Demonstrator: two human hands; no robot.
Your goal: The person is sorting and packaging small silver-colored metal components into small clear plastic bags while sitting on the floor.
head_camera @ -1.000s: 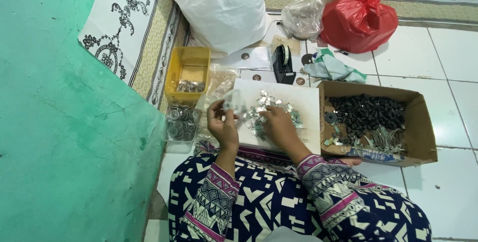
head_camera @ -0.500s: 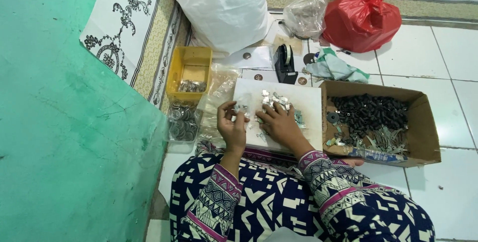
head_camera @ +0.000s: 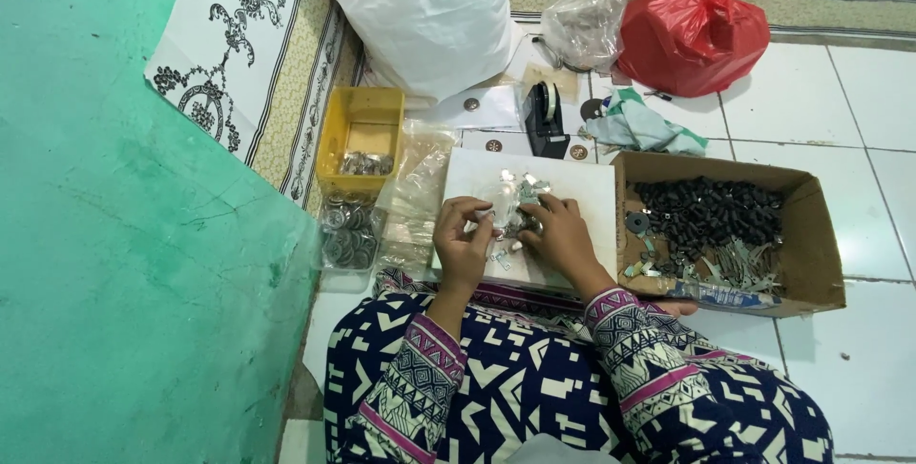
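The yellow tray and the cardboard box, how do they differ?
The yellow tray is smaller and lies left of the white board; the cardboard box is larger and lies on its right. The tray holds a few silvery round parts, the box many black pieces. Both are open-topped.

left hand point(head_camera: 465, 235) dropped from raised to the white board point(head_camera: 572, 187), both hands now close over small metal pieces point(head_camera: 520, 206)
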